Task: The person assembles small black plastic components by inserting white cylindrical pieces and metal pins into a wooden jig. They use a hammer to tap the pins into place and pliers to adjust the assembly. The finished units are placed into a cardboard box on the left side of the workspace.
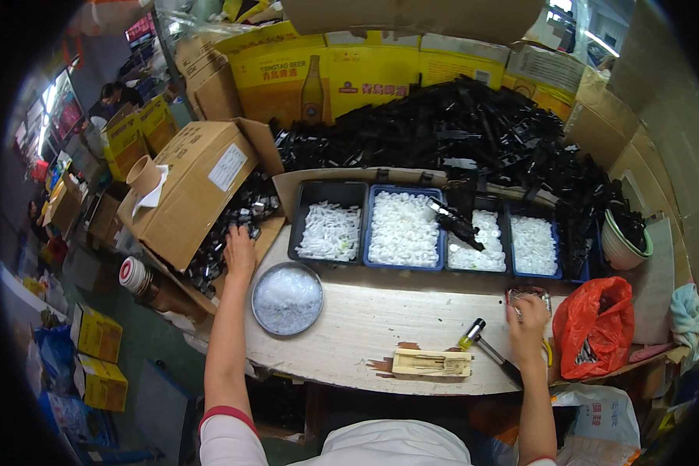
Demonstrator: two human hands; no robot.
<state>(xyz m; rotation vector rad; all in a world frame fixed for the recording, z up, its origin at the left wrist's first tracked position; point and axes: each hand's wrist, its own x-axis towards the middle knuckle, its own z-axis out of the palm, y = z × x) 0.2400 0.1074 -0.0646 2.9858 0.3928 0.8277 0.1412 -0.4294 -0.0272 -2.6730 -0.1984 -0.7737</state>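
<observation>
My left hand (241, 248) reaches forward into a heap of small shiny black parts (210, 260) on the left, its fingers stretched over them. My right hand (529, 317) is at a small clear-looking container (542, 295) of small metal pieces on the table's right side. Its fingers curl down at the container, and what they hold, if anything, is too small to make out. Near it lie a hammer (495, 359) with a dark grip and yellowish head. A pale slotted block (432, 363) sits at the table's front edge.
Bins of white plastic pieces (402, 229) line the table's back. A long black part (456, 224) lies across two bins, before a big black-part pile (443, 128). A round dish (287, 299) holds clear bits. A red bag (596, 330) stands right; a cardboard box (198, 186) leans left.
</observation>
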